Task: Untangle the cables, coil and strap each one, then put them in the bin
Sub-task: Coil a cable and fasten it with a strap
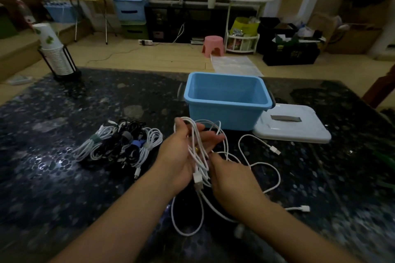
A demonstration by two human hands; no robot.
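Fingers (210,137) of the left hand (183,156) nearly straight, palm up, a few loops of white USB cable (267,168) draped over them — carrying rather than clamping, thumb (180,123) up at the far edge of the loops. Right hand (233,179) just beside it, back to the camera, fingertips tucked in at the strands near the left palm; looks like a pinch on the cable, though exact contact hidden from this angle.

Working left to right across the dark speckled tabletop (64,177): first the pile of strapped cables (119,145), white and black coils already banded and lying together, not yet binned. Then the two hands over the loose white run, which trails down toward the near edge, loops back up, and throws one plug (276,151) out to the right and another plug (304,208) lower right. Beyond, the blue bin (226,113) standing open with nothing visible inside, and its white lid (292,128) lying flat, touching the bin's right side.

Judged from that: coiling step under way on what appears to be the last loose cable — untangling largely finished, strapping and binning to come. Next move calls for drawing the slack in loop by loop onto the left fingers, keeping the turns even, freeing any crossing in the trailing part before it tightens. No spare strap clearly visible.
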